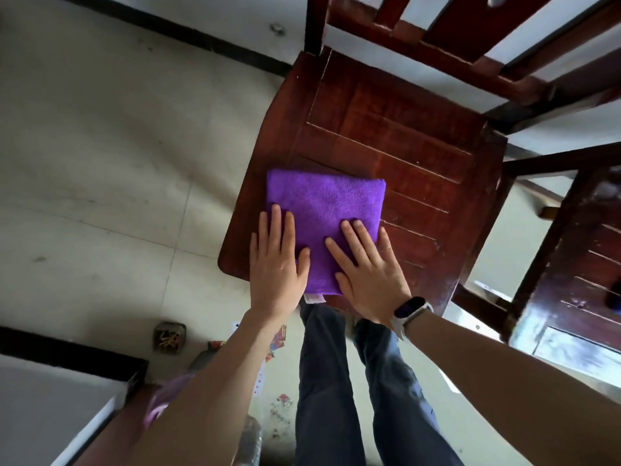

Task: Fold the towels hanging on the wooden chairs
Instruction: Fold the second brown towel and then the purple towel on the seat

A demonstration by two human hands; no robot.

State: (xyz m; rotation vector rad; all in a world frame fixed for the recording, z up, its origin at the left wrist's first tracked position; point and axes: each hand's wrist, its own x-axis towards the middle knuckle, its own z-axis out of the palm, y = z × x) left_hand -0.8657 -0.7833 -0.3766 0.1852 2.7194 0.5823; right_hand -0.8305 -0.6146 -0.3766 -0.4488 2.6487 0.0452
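A purple towel [327,206], folded into a small rectangle, lies flat on the front left part of a dark red wooden chair seat [403,136]. My left hand [277,264] presses flat on the towel's left near edge with straight fingers. My right hand [368,267], with a watch on its wrist, presses flat on the towel's right near part. A small pale label sticks out from the towel's near edge between my hands.
The chair back [453,31] rises at the top right. A second wooden chair [578,264] stands close on the right. Pale tiled floor [100,163] spreads to the left, with small litter and a box near my legs. A white surface with a dark edge sits bottom left.
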